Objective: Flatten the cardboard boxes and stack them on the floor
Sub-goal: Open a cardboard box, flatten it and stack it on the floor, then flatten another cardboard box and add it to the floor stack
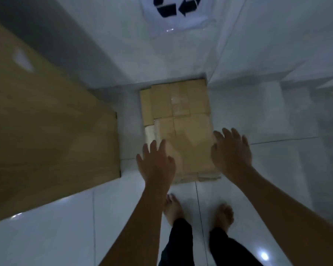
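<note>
from the head camera, the stack of flattened cardboard boxes (178,129) lies flat on the white tiled floor (277,169), against the wall under a recycling sign (176,6). the left hand (155,162) and the right hand (232,151) are both above its near end, fingers spread and straight, holding nothing. a large wooden panel (46,141) is to the left. two bare feet (199,212) stand near the stack.

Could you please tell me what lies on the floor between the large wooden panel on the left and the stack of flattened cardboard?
In the head view, only a bare strip of white tiled floor separates the wooden panel from the flattened cardboard stack; nothing lies on it.
</note>
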Demonstrator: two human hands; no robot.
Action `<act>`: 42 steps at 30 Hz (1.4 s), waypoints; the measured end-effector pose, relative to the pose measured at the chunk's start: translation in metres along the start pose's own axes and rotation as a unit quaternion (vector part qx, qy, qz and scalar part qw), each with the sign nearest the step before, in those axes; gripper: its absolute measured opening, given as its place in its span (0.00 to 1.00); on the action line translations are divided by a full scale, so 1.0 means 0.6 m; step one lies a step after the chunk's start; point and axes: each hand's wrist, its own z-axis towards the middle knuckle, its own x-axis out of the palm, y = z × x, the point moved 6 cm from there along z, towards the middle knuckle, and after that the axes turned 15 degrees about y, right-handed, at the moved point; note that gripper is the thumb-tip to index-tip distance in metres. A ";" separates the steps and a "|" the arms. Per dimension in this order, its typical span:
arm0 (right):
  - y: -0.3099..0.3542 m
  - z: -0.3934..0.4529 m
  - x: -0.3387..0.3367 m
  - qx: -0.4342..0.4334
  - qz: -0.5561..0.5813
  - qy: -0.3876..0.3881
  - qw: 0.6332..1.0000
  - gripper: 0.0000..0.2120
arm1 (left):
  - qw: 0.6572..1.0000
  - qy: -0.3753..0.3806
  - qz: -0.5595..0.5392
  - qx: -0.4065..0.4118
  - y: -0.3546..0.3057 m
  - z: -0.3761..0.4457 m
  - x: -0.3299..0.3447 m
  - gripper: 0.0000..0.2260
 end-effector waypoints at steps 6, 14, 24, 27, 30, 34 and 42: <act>0.071 -0.289 -0.065 -0.067 -0.019 -0.015 0.997 0.23 | 0.998 -0.029 -0.052 -0.009 0.054 -0.305 -0.088 0.26; 0.218 -0.620 -0.059 -0.200 -0.038 -0.044 0.978 0.21 | 0.983 -0.121 -0.111 -0.084 0.221 -0.658 -0.111 0.25; 0.719 -0.828 -0.154 -0.443 -0.094 -0.131 0.882 0.23 | 0.907 -0.309 -0.194 -0.211 0.662 -0.877 -0.226 0.23; 0.914 -0.872 -0.172 -0.488 -0.120 -0.144 0.853 0.24 | 0.884 -0.337 -0.208 -0.247 0.832 -0.896 -0.276 0.24; 1.116 -0.925 -0.184 -0.513 -0.100 -0.140 0.841 0.26 | 0.863 -0.351 -0.229 -0.283 1.025 -0.919 -0.334 0.25; 1.339 -0.984 -0.190 -0.541 -0.081 -0.138 0.826 0.25 | 0.840 -0.350 -0.251 -0.331 1.252 -0.948 -0.408 0.24; 1.713 -1.041 -0.194 -0.590 -0.080 -0.138 0.792 0.24 | 0.819 -0.365 -0.248 -0.366 1.609 -0.940 -0.538 0.26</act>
